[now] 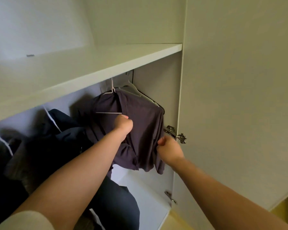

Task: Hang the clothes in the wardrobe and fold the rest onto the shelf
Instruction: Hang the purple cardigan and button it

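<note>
Both hands are in the wardrobe (pixel 156 72). The left hand (pixel 123 124) is fisted in the purple shirt (pixel 145 123), just under its hanger (pixel 112 90). The right hand (pixel 170 151) pinches the shirt's edge, hinge (pixel 175 133) just beyond its fingers.

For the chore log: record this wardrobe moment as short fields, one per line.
garment in hand: purple shirt, hanging on a white hanger under the shelf
left hand: closed on the shirt's front, near a thin hanger bar
right hand: pinching the shirt's right edge
other clothes: dark garments hanging to the left
second hanger: white, behind the shirt
door hinge: on the right wall, beside the right hand
shelf contents: nothing folded visible on it
</note>
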`<move>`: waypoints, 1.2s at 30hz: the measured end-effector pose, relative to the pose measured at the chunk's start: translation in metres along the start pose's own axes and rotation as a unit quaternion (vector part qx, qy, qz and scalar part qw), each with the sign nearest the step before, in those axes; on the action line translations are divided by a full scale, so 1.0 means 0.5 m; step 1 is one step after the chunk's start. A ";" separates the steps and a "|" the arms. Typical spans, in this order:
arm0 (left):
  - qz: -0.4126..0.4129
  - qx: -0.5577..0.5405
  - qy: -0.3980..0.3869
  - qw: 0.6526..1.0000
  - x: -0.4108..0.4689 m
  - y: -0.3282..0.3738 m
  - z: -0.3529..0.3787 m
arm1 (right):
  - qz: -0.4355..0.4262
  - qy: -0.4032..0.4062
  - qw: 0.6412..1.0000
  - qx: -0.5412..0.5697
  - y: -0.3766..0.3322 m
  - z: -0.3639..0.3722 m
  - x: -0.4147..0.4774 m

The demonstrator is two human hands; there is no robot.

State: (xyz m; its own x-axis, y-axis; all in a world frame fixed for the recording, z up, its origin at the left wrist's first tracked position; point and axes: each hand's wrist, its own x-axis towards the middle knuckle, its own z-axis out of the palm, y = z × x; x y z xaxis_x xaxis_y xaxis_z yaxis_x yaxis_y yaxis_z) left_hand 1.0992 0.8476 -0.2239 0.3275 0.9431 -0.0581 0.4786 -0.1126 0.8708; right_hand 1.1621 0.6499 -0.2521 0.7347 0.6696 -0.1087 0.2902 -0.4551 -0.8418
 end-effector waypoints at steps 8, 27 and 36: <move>0.004 0.001 0.049 0.999 0.133 0.039 -0.004 | -0.039 0.035 0.992 -0.112 -0.085 -0.020 0.157; 0.158 0.023 0.048 0.986 0.163 -0.030 -0.013 | -0.188 0.123 0.961 -0.161 -0.048 -0.008 0.255; 0.245 -0.013 0.100 0.964 0.136 0.072 -0.044 | -0.255 0.109 0.949 -0.147 -0.014 -0.042 0.222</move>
State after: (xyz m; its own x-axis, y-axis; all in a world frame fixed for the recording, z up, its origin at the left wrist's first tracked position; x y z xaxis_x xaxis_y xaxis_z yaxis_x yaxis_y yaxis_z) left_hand 1.1208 0.9148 -0.1856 0.3439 0.8206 0.4564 0.2857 -0.5545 0.7816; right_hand 1.2545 0.7154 -0.2473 0.5528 0.7235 0.4135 0.7777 -0.2696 -0.5679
